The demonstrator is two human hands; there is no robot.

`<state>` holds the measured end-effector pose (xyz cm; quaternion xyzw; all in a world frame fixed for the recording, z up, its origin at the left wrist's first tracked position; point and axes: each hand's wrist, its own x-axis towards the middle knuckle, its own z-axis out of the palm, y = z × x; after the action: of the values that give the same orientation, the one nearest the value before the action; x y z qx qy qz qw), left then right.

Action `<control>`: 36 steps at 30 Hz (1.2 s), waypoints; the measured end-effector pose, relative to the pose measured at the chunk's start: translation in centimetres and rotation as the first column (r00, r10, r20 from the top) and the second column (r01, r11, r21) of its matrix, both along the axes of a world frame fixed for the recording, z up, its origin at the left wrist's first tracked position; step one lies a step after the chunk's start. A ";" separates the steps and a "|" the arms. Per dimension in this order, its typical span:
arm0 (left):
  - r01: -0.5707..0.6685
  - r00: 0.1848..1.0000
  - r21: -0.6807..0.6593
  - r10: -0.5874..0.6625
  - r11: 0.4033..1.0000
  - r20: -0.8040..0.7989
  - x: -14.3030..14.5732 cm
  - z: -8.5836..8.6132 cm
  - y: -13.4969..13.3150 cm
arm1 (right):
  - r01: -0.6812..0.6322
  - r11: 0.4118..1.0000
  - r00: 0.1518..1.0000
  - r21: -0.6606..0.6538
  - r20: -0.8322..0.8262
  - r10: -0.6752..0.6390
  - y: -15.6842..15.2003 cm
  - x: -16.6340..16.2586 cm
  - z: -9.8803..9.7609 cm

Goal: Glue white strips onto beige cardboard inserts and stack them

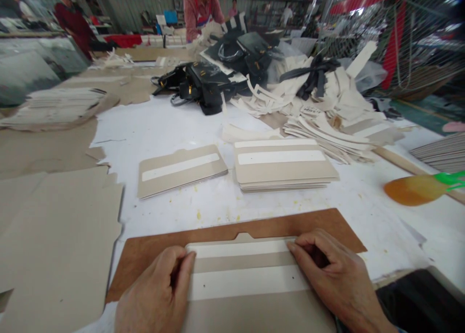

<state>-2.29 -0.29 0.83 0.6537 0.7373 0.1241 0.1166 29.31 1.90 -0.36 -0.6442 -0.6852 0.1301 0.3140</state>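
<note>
A beige card panel with two white strips lies on a brown board at the near edge of the table. My left hand rests on the panel's left end with its fingers curled, fingertips pressing by the upper white strip. On the right end sits my right hand, fingers bent, its fingertips pressing the upper white strip's right end. Neither hand lifts anything.
Two stacks of similar panels lie beyond the board. An orange brush with a green handle sits at the right. Black bags and white cut-outs pile farther back. Grey card sheets lie left. People stand at the far end.
</note>
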 end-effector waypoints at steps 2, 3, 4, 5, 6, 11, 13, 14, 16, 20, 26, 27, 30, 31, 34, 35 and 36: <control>0.052 0.998 0.079 -0.051 0.995 -0.024 -0.1 -0.3 -0.1 | -0.039 0.999 0.999 -0.003 0.002 0.039 -0.1 0.2 -0.1; 0.080 0.996 0.113 -0.076 0.990 -0.038 -0.2 -0.4 -0.1 | -0.048 0.999 0.999 -0.003 0.004 0.048 -0.1 0.2 -0.2; 0.109 0.993 0.142 -0.103 0.984 -0.051 -0.3 -0.5 -0.1 | -0.053 0.999 0.999 -0.001 0.009 0.053 -0.2 0.3 -0.3; 0.137 0.990 0.168 -0.128 0.976 -0.063 -0.4 -0.6 -0.1 | -0.053 0.999 0.998 0.001 0.017 0.053 -0.2 0.4 -0.4; 0.161 0.986 0.183 -0.150 0.970 -0.072 -0.5 -0.6 -0.2 | -0.051 0.999 0.998 0.002 0.029 0.051 -0.3 0.4 -0.5; 0.187 0.981 0.177 -0.173 0.966 -0.092 -0.6 -0.8 0.0 | -0.030 0.999 0.998 -0.034 0.057 0.032 -0.2 0.1 -0.2; 0.175 0.983 0.160 -0.162 0.972 -0.092 -0.4 -0.8 0.0 | -0.008 0.997 0.999 -0.072 0.032 0.010 0.1 0.0 0.2; 0.162 0.985 0.151 -0.150 0.975 -0.090 -0.2 -0.8 0.1 | -0.007 0.995 1.000 -0.104 0.005 0.008 0.3 0.2 0.5; 0.148 0.988 0.170 -0.136 0.974 -0.076 -0.1 -0.5 -0.1 | -0.029 0.982 0.996 -0.186 -0.090 0.013 0.5 1.1 1.0; 0.133 0.991 0.423 -0.136 0.897 -0.023 -0.4 0.9 -1.2 | 0.201 0.962 0.926 -0.185 -0.286 -0.248 -0.3 4.1 2.0; 0.416 0.909 0.465 -0.375 0.782 -0.182 1.2 2.3 -2.0 | -0.127 0.980 0.985 0.156 -0.097 0.143 -1.5 1.7 3.0; 0.456 0.890 0.434 -0.401 0.777 -0.216 2.0 2.1 -1.9 | -0.241 0.949 0.967 0.201 -0.028 0.252 -1.3 0.4 2.9; 0.494 0.867 0.328 -0.427 0.805 -0.257 4.2 1.0 -1.5 | -0.431 0.869 0.901 0.244 0.168 0.400 -0.7 -3.1 1.8; 0.482 0.872 0.290 -0.422 0.827 -0.248 4.7 0.6 -1.4 | -0.460 0.856 0.883 0.235 0.220 0.414 -0.5 -3.9 1.4; 0.434 0.895 0.202 -0.397 0.878 -0.203 5.5 -0.1 -1.6 | -0.479 0.845 0.857 0.238 0.332 0.393 -0.1 -5.3 0.2; 0.426 0.900 0.189 -0.392 0.885 -0.193 5.5 -0.1 -1.7 | -0.473 0.846 0.855 0.247 0.360 0.373 0.0 -5.3 0.0; 0.425 0.900 0.183 -0.393 0.886 -0.188 5.5 -0.1 -1.8 | -0.466 0.847 0.853 0.255 0.385 0.353 0.1 -5.1 -0.2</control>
<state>3.25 -2.11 0.68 0.8107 0.5708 0.1294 0.0134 24.17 2.03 -0.54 -0.4290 -0.8620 -0.0323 0.2680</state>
